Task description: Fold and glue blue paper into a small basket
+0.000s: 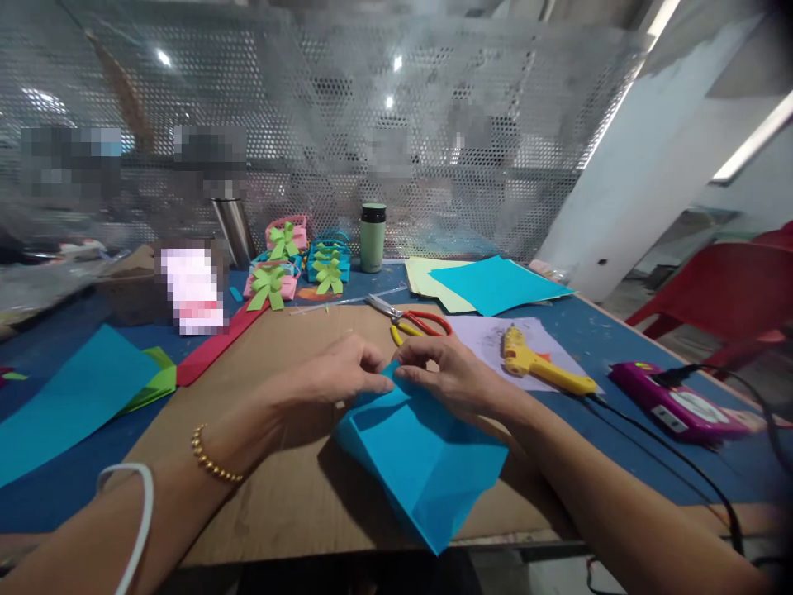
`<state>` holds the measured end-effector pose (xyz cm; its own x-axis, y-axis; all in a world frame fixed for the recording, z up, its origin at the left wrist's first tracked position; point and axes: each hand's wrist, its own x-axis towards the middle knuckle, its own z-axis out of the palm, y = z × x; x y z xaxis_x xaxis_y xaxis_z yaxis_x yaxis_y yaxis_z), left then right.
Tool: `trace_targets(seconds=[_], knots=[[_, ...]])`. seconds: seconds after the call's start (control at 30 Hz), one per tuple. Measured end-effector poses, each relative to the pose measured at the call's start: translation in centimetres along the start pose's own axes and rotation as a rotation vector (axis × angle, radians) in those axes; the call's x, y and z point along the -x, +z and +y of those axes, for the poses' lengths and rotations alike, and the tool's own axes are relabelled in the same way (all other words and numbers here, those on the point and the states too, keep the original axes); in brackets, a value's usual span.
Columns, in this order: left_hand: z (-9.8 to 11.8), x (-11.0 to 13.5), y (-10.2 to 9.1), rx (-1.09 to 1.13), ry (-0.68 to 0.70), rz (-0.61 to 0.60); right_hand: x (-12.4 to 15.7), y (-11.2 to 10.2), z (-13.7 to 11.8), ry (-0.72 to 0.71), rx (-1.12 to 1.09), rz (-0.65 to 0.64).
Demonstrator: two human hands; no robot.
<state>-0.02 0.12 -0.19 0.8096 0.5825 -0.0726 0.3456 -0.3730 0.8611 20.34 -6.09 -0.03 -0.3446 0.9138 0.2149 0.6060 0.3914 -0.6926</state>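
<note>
A folded blue paper piece (421, 454), shaped like an open box or bag, tilts over the cardboard sheet (266, 487). My left hand (347, 372) pinches its far end between thumb and fingers. Close beside it, my right hand (446, 372) pinches the same end from the right. The fingertips nearly meet, and the fold between them is partly hidden. Scissors (409, 320) with red and yellow handles lie just beyond my hands. A yellow glue gun (538, 364) rests on a lilac sheet (489, 330) to the right.
Small pink paper bags (273, 285) and blue ones (329, 263) with green bows stand at the back, near a green tumbler (372, 240). Blue sheets (501, 283) lie back right. A purple power strip (675, 405) with cords sits right; a phone (193, 289) leans left.
</note>
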Motion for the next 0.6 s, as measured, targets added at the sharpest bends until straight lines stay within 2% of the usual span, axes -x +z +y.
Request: trace_targets(seconds=[0.1,0.3,0.53,0.6], knots=[[0.3,0.1,-0.3,0.017,0.029,0.011,0.0,0.1,0.1,0.040,-0.052,0.052],[0.7,0.1,0.1,0.069,-0.026,0.118,-0.2,0.3,0.7,0.072,-0.170,0.073],[0.1,-0.3,0.7,0.018,0.053,0.153,-0.2,0.5,0.7,0.042,-0.109,0.169],[0.2,-0.3,0.8,0.053,0.032,0.150,-0.1,0.5,0.5,0.023,-0.091,0.183]])
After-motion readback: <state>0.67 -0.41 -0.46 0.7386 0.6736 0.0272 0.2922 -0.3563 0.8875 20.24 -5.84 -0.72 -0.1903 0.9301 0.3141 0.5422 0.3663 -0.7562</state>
